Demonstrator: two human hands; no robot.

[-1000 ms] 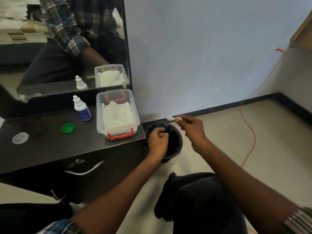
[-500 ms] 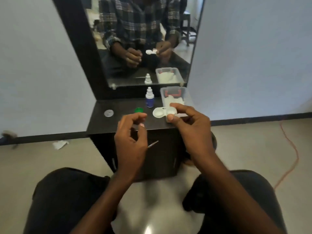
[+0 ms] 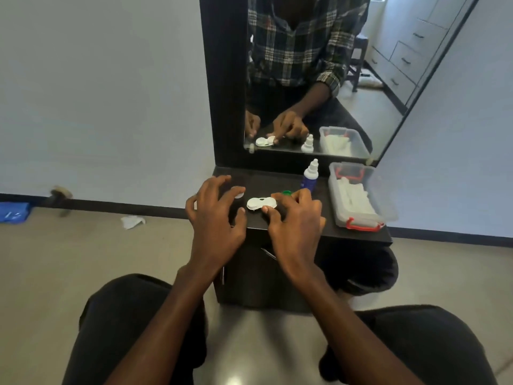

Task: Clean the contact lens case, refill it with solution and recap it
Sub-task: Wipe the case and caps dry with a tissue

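A white two-well contact lens case [image 3: 260, 203] with no caps lies low over the dark cabinet top [image 3: 358, 234]. My right hand [image 3: 295, 224] pinches its right end between thumb and forefinger. My left hand [image 3: 215, 216] hovers just left of the case, fingers spread and holding nothing. A translucent white cap [image 3: 238, 192] lies beyond my left fingers. A green cap [image 3: 286, 193] peeks out behind my right hand. The solution bottle [image 3: 310, 175], white with a blue label, stands upright at the back.
A clear plastic box [image 3: 387, 209] with red clasps holds white tissues at the cabinet's right. A mirror [image 3: 319, 79] rises behind the top. A dark bin [image 3: 385, 273] sits on the floor to the right. Crumpled tissue [image 3: 132, 221] lies on the floor at left.
I turned from the bin back to the cabinet. My right hand brought the case down to the cabinet top, and my left hand opened and spread beside it.
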